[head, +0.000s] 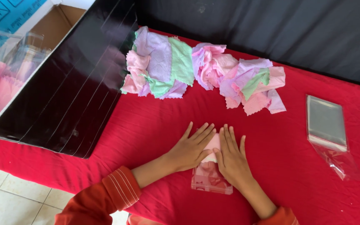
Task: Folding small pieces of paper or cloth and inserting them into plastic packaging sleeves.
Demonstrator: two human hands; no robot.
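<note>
clear bag (210, 183) half holding folded pink cloth (212, 146), both hands flat

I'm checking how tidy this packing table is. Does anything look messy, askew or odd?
The pastel cloths lie in a crumpled heap at the back of the red table. One clear bag trails loose and wrinkled off the bag stack. Otherwise nothing stands out: both hands, left hand and right hand, press flat on a pink cloth.
</note>
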